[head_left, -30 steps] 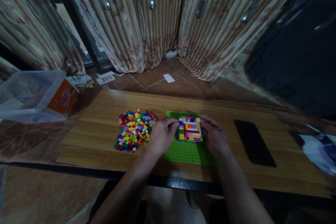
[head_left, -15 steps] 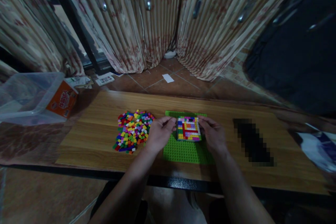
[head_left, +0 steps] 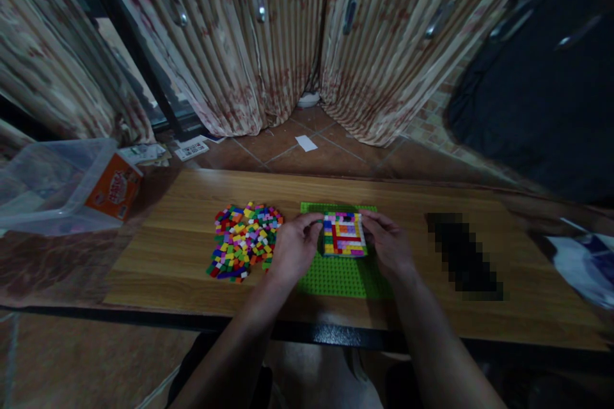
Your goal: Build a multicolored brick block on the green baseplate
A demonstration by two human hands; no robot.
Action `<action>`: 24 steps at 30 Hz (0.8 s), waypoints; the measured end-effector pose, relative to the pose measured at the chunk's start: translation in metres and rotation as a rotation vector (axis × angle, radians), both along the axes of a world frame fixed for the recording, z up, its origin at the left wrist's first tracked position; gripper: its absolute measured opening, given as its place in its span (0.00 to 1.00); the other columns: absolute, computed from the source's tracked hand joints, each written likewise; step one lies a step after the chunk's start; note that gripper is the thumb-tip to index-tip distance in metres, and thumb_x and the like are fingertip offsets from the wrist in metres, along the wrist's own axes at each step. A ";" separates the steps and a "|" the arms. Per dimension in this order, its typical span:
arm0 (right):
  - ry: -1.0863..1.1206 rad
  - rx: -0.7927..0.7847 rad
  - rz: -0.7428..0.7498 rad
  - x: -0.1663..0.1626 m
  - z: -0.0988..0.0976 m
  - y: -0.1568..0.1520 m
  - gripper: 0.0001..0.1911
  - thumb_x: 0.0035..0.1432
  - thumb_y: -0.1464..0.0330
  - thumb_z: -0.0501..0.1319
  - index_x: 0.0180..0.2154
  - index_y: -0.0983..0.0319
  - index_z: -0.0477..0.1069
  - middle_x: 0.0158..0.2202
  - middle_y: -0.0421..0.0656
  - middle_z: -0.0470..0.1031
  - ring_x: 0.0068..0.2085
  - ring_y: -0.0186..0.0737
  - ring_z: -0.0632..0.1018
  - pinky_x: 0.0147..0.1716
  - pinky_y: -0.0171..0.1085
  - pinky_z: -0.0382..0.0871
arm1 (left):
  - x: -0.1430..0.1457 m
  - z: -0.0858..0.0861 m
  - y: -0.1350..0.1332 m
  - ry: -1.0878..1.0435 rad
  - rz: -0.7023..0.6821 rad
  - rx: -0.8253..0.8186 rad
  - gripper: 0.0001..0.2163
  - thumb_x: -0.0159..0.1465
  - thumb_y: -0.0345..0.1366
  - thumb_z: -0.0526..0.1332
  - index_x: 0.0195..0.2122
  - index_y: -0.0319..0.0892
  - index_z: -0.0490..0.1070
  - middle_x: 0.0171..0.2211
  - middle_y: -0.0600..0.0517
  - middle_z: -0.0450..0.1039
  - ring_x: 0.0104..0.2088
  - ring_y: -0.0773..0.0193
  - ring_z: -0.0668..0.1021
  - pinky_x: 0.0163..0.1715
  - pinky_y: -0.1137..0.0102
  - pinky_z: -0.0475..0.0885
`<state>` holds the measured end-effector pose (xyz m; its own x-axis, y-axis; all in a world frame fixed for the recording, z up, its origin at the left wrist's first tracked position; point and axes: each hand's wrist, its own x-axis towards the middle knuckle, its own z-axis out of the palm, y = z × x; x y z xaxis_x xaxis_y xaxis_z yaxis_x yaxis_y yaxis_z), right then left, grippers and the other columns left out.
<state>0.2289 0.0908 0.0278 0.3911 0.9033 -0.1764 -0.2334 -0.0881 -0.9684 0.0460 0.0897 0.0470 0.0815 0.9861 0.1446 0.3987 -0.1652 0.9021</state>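
A green studded baseplate point(head_left: 336, 278) lies on the wooden table point(head_left: 182, 236). On its far half sits a square block of small multicoloured bricks point(head_left: 343, 234). My left hand point(head_left: 293, 248) pinches the block's left edge with bent fingers. My right hand point(head_left: 389, 246) grips its right edge the same way. A loose heap of small coloured bricks point(head_left: 242, 239) lies just left of my left hand.
A dark flat thing point(head_left: 463, 255), blurred out, lies on the table to the right. A clear plastic tub point(head_left: 52, 185) and an orange box point(head_left: 114, 186) stand at the far left. Curtains point(head_left: 268, 45) hang beyond the table. A white-blue bag point(head_left: 582, 265) is at the right edge.
Both hands keep holding the brick block on the baseplate. Only the camera has shifted slightly.
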 end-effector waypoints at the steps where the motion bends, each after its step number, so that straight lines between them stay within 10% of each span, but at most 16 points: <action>1: 0.004 0.000 -0.003 0.000 0.000 0.000 0.17 0.37 0.58 0.72 0.31 0.59 0.79 0.23 0.39 0.80 0.21 0.35 0.76 0.22 0.36 0.70 | 0.001 0.001 -0.001 0.039 0.007 0.035 0.10 0.64 0.30 0.59 0.41 0.44 0.79 0.39 0.50 0.81 0.38 0.62 0.81 0.43 0.69 0.75; 24: 0.037 0.004 0.012 -0.001 -0.002 -0.001 0.15 0.40 0.60 0.72 0.32 0.58 0.79 0.25 0.38 0.81 0.24 0.39 0.78 0.26 0.39 0.73 | 0.019 -0.007 0.010 0.035 0.098 -0.045 0.05 0.60 0.30 0.63 0.38 0.42 0.75 0.35 0.49 0.82 0.36 0.61 0.82 0.41 0.66 0.76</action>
